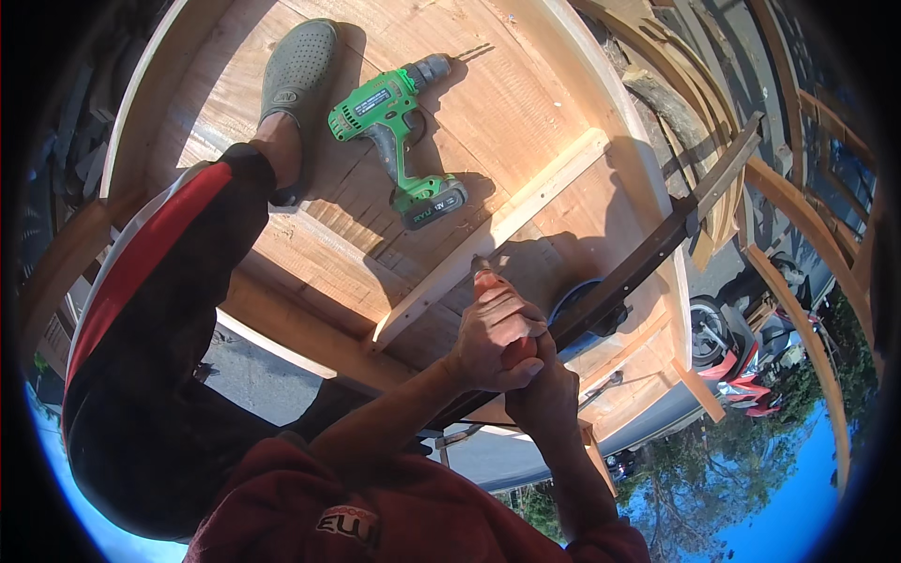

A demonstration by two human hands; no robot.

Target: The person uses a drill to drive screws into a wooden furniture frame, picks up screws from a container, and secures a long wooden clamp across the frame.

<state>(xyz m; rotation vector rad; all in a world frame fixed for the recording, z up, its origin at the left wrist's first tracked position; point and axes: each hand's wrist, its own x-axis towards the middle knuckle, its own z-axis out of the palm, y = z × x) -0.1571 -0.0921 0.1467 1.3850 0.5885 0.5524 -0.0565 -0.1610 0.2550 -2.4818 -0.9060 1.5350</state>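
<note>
Two hands come together on one orange-handled hand tool [518, 351], which stands slanted near the middle of the scene. At the near end, the right hand [544, 394] looks closed around the handle's butt, its fingers mostly hidden. Just beyond, the left hand [499, 330] is wrapped around the handle, close to the metal shank.

The shank points away to the pale wooden batten [535, 192], its tip at or just above the batten's upper face; shadow hides the exact contact. To work well here, I would judge, the left hand should guide the shank while the right pushes in line with it, since a skewed push could slip off so narrow a strip.

Close on the right, a dark long bar [648, 261] crosses diagonally above a blue round container [574, 298], so swinging the right elbow or knuckles that way looks tight. Farther left, planks [357, 267] give more room, up to the green cordless drill [380, 111], which lies on its side, bit pointing far right. A grey-green clog [298, 70] stands on the planks left of it. A raised wooden rim [605, 80] bounds the far right side, with loose timber [690, 89] beyond.
</note>
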